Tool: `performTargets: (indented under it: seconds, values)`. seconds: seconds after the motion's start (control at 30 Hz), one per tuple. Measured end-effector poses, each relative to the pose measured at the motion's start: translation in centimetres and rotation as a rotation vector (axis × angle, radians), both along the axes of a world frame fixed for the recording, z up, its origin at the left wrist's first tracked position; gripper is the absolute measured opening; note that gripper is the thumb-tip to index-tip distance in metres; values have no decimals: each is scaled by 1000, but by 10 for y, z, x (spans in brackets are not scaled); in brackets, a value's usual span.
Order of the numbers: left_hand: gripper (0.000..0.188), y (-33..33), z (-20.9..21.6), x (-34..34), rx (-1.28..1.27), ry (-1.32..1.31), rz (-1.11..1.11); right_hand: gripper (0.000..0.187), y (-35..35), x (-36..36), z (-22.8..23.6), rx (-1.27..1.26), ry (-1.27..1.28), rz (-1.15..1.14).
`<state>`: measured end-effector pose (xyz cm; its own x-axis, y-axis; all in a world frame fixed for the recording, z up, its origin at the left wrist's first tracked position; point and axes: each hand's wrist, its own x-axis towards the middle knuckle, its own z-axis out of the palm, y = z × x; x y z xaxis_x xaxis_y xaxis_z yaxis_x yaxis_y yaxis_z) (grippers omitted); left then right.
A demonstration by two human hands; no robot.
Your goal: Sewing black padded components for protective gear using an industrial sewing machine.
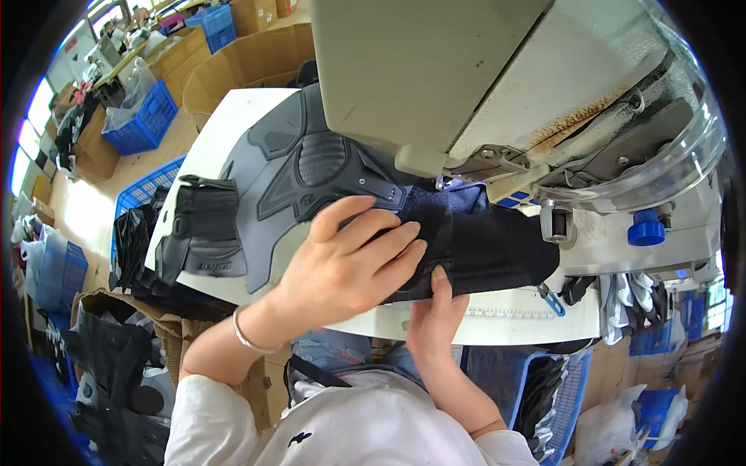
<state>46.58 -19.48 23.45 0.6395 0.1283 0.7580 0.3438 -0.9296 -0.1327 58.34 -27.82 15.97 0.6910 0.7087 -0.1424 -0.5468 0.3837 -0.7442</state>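
Note:
A dark grey moulded support panel [291, 159] with ribbed pads lies on the white sewing machine table. From it a wide black fabric band [497, 248] runs right, beneath the machine head. My left hand [342, 268] rests over the join of panel and band, fingers curled on the black material; its thumb is hidden. My right hand [439, 314] pinches the band's near edge, thumb on top and fingers underneath. A patch of dark blue fabric [454, 198] shows behind the band, close to the needle area. Black straps with a buckle [203, 225] lie at the panel's left end.
The sewing machine head [420, 70] overhangs the work. Small blue-handled snips [553, 301] lie at the table's right, near a printed ruler [505, 314]. Blue crates [144, 120] and cardboard boxes [241, 66] stand around, and a basket of black pieces [571, 396] sits below.

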Motion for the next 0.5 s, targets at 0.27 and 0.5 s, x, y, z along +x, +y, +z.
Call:
performTargets:
  seconds: [0.27,0.5]
  values:
    - [14,-1,28,25,-871,-488,141,35,11,-8,-36,-68,63,-31]
    - [27,-10,-7,21,-347,-251,58,35,8,-4,-30,79,47,48]
